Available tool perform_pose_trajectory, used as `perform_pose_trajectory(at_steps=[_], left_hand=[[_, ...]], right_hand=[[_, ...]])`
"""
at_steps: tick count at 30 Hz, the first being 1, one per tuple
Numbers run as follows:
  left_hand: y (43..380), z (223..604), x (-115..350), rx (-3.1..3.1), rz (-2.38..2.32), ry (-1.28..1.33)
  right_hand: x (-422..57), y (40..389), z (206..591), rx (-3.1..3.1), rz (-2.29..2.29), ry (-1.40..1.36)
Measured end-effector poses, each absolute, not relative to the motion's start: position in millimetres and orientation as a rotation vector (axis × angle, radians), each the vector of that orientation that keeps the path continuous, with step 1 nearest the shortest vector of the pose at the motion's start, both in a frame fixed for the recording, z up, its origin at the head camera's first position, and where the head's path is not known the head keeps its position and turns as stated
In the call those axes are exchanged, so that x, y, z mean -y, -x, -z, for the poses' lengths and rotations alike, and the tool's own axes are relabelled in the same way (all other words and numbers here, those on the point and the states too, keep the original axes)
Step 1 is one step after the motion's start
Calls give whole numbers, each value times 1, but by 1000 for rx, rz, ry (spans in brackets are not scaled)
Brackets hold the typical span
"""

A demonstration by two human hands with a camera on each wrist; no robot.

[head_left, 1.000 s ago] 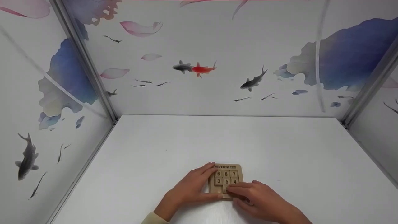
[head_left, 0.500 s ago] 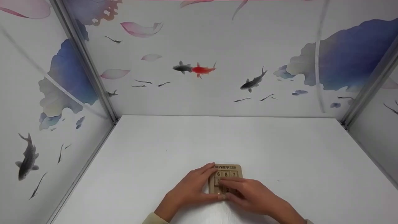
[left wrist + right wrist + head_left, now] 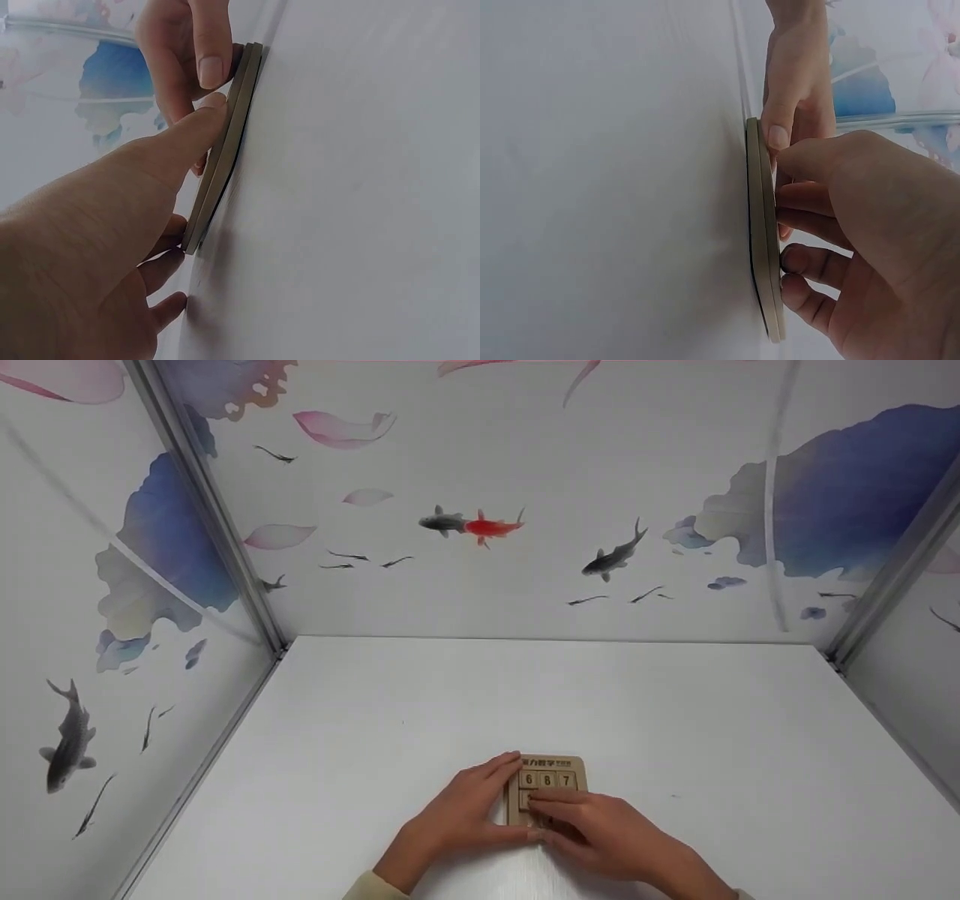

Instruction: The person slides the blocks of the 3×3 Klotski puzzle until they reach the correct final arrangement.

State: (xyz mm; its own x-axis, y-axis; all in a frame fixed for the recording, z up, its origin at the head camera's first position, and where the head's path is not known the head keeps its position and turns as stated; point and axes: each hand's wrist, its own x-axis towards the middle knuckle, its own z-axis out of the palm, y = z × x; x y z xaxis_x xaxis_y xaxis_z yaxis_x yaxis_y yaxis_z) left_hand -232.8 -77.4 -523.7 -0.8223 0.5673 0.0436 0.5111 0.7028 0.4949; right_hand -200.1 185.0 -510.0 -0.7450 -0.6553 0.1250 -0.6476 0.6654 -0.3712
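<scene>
A wooden number sliding puzzle (image 3: pixel 547 763) lies flat on the white table near its front. Its top row of tiles reads 6, 8, 7. My left hand (image 3: pixel 465 810) holds the frame, fingers along the left side up to the far corner and thumb at the near edge. Over the lower tiles, my right hand (image 3: pixel 607 832) touches the left part of the middle row with its fingertips, its thumb down by the left thumb. Most of the lower tiles are hidden under it. Both wrist views show the puzzle's thin edge (image 3: pixel 231 139) side-on between the hands.
The white tabletop (image 3: pixel 480 697) spreads out around the puzzle. White panels printed with fish, petals and blue leaves enclose it at the back wall (image 3: pixel 480 592) and both sides, with metal posts (image 3: pixel 259 600) at the corners.
My right hand has moved left and slightly away from me, from the bottom row to the middle row, covering the 5 and 4. My left hand stays on the frame.
</scene>
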Motion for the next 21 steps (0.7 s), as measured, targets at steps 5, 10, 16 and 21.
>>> perform_pose_trajectory(at_steps=[5, 10, 16, 21], left_hand=[[234, 524, 78, -2799, -757, -914], [234, 524, 77, -2808, -744, -927], [234, 523, 76, -2807, -745, -895], [233, 522, 76, -2809, -738, -907]], right_hand=[[-186, 196, 508, -2862, 619, 1150], [-185, 194, 506, -2851, 641, 1177], [-186, 194, 506, -2834, 686, 1267], [-187, 196, 507, -2815, 727, 1322]])
